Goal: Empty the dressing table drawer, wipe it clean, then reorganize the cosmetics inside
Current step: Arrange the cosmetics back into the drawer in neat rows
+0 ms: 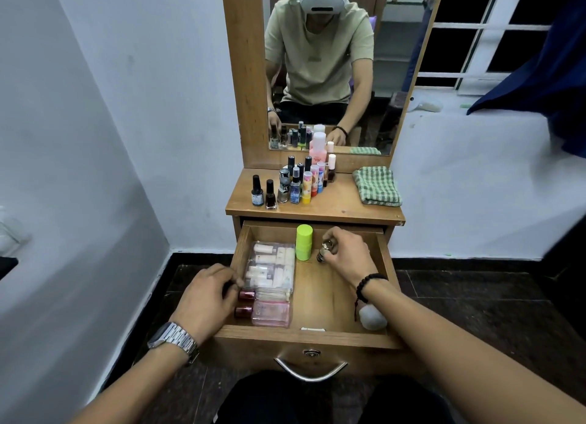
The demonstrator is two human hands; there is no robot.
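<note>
The wooden drawer (320,335) stands pulled out below the tabletop. My right hand (347,252) grips a small dark bottle (322,252) upright near the drawer's back, beside a lime-green tube (303,242). My left hand (206,293) rests at the drawer's left wall, fingers curled near a maroon-capped pink bottle (269,312); whether it grips anything is unclear. A clear pouch of small white tubes (271,265) lies in the left half. A white round object (372,317) sits in the front right corner.
On the tabletop (333,206) stand several nail polish and lip balm bottles (295,182) and a folded green checked cloth (375,185). A mirror (326,65) rises behind. White walls flank the table, and the drawer handle (310,371) faces my knees.
</note>
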